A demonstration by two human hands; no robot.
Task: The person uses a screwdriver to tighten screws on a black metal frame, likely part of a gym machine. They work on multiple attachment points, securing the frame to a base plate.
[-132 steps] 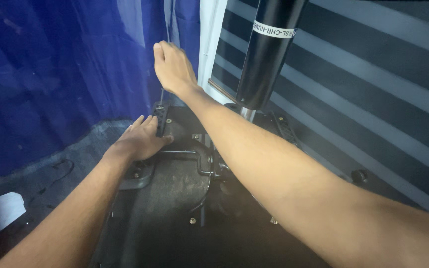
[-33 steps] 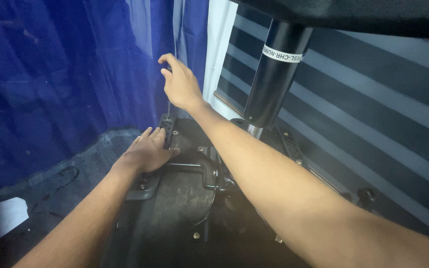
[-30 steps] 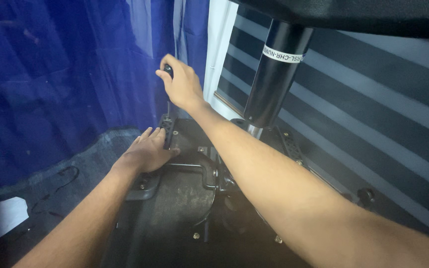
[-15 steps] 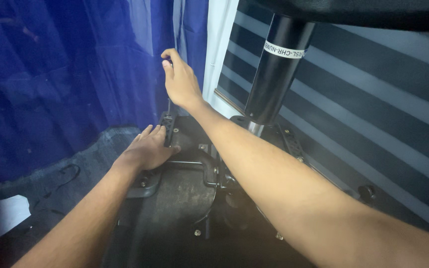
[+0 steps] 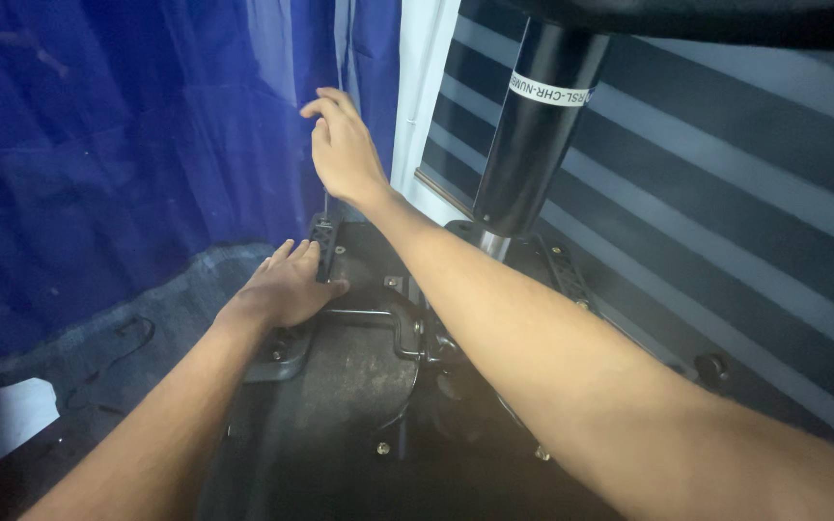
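Blue curtain (image 5: pixel 147 145) hangs behind; my left hand (image 5: pixel 287 285) lies flat and open on the upturned black chair base plate (image 5: pixel 359 376), gripping nothing. My right hand (image 5: pixel 345 154) hovers loosely open beside the black gas cylinder (image 5: pixel 533 145).

A workshop or assembly corner: an upturned office chair base (image 5: pixel 340 386) with its black gas cylinder (image 5: pixel 533 135) lies on dark carpet (image 5: pixel 147 318) (blue plastic sheeting (image 5: pixel 98 145) hangs beside striped blinds (image 5: pixel 726 193)).
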